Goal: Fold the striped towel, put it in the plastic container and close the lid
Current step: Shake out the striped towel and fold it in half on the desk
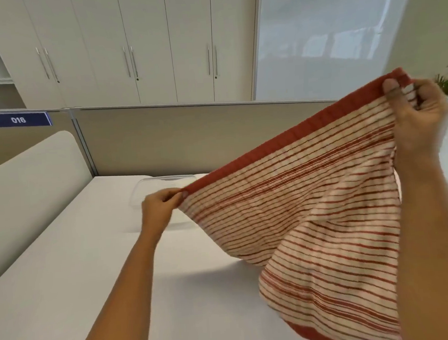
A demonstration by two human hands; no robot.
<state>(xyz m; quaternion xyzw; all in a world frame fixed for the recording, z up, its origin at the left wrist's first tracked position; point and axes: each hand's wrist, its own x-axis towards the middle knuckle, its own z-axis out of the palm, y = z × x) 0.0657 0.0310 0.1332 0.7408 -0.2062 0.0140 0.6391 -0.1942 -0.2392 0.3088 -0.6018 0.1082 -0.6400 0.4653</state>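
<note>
Ribbed red-striped towel [315,216] taut between left hand [159,209], right hand [422,119]

The left hand [159,207] is held low and stretched forward, thumb and fingers pinched together on a cloth corner. The right hand [419,117] is raised higher and nearer, fingers curled, thumb pressed on the opposite corner.

raised towel [315,216] screens container [149,187], table [65,276] left side open
</note>
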